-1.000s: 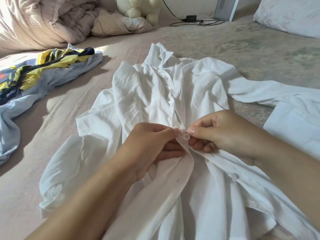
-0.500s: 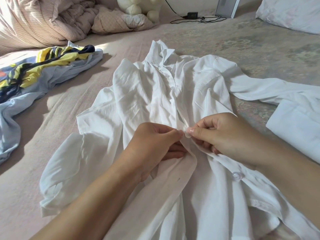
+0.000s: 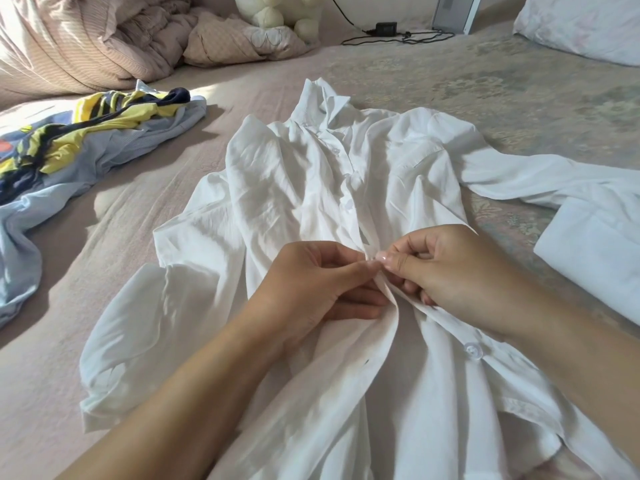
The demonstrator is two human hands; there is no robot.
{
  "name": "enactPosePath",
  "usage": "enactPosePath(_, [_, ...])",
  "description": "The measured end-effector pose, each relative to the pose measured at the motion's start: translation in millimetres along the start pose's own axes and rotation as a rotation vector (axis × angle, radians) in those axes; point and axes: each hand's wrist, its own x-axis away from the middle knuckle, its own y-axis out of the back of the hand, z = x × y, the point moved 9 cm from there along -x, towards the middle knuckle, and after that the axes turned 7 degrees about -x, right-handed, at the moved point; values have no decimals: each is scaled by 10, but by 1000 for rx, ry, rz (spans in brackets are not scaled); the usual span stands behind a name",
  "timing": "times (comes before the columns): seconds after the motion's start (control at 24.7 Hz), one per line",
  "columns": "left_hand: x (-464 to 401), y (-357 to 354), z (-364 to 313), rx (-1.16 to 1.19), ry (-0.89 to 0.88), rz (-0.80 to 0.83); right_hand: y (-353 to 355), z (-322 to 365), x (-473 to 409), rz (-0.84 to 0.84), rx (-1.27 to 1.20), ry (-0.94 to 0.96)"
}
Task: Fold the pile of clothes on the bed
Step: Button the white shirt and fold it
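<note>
Fingers (image 3: pixel 360 268) of both hands are pinched together right at the button placket of the white shirt (image 3: pixel 284 188), thumb and forefinger tips meeting in the middle, so both are gripping the shirt's front edges. Left hand (image 3: pixel 311 289) holds the left edge, right hand (image 3: pixel 446 271) holds the other, and the rest of the fingers on each are curled under.

Biggest thing first: the bed (image 3: pixel 138 230), covered in a pinkish-beige sheet, takes up pretty much the whole view. A bunched-up pink duvet (image 3: pixel 86 39) sits at the far left. The shirt lies front-up in the center of the bed, collar pointing away, one sleeve stretched out to the right, pretty wrinkled. To the left of it, apart from it, is a crumpled blue and yellow garment (image 3: pixel 69 157). A white pillow (image 3: pixel 581 26) is at the far right corner, and a cream stuffed toy (image 3: pixel 277 12) sits at the back, with a black charger and cable (image 3: pixel 388 31) just beside it.

Smallest bit: an undone clear button (image 3: pixel 472 350) on the right edge, below the right hand.
</note>
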Motion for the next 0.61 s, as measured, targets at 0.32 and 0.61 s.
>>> enactPosePath(0.32, [6, 45, -75, -274, -193, -150, -37, -6, 23, 13, -106, -58])
enactPosePath(0.61, [69, -14, -162, -452, -306, -249, -36, -59, 5, 25, -124, -54])
